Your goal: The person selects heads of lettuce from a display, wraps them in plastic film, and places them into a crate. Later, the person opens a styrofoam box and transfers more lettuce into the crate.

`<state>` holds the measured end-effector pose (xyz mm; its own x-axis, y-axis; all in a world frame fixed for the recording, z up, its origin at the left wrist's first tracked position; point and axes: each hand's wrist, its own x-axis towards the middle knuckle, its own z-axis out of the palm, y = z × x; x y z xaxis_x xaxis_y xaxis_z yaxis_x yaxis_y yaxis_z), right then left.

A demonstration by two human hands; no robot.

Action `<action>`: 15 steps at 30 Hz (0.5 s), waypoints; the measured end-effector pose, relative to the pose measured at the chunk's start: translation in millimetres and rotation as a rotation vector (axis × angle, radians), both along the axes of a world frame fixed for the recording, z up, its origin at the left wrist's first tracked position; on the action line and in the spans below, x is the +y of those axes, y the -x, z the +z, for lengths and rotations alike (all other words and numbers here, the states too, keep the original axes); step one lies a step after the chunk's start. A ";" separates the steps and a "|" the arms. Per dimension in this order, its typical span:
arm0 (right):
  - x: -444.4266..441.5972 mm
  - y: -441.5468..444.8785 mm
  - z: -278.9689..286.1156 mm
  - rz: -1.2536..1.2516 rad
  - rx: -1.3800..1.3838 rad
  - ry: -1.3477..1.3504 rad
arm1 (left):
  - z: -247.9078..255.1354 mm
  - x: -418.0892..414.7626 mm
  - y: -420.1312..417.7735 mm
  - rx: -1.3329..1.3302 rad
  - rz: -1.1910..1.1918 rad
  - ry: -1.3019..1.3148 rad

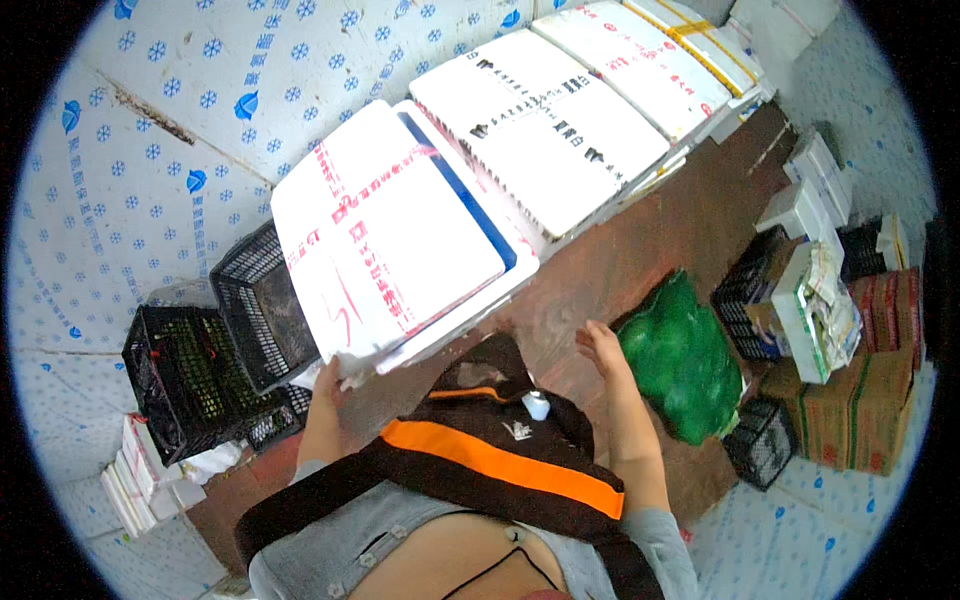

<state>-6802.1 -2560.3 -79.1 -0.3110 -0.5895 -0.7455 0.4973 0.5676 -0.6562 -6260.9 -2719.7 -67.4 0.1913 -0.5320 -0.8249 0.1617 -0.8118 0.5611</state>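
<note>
My left hand (328, 384) is at the near lower corner of a white foam box lid (397, 240) with red printing. Its fingers are partly hidden there, and I cannot tell whether they grip the edge. Beneath the lid, a blue strip (461, 195) shows along one side. My right hand (602, 351) hangs in the air over the floor, fingers apart, holding nothing. Nearest to it lies a green plastic sack or sheet (679, 360) on the reddish-brown floor. A dark apron with an orange band (502, 469) covers my front.
More foam boxes (540, 127) continue the row along the insulated wall (187, 90). On the left stand an empty black crate (259, 300) and a filled black crate (199, 375). Cartons (847, 412), a small black crate (761, 442) and an open foam box (810, 322) stand at right.
</note>
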 end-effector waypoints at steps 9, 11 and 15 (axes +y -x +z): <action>-199.4 33.1 1.7 -0.269 -0.413 0.271 | -29.9 -13.4 46.5 -0.076 0.099 0.000; -219.5 48.1 -21.7 -0.304 -0.542 0.284 | -31.9 2.6 22.4 -0.133 -0.001 -0.027; -241.7 38.2 48.0 -0.311 -0.536 0.023 | -34.9 26.8 15.3 -0.170 -0.078 -0.053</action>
<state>-6840.3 -2801.9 -31.2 -0.0566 -0.5493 -0.8337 0.9008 0.3320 -0.2799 -6276.2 -2692.9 -102.4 0.2908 -0.5070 -0.8114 0.0038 -0.8475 0.5308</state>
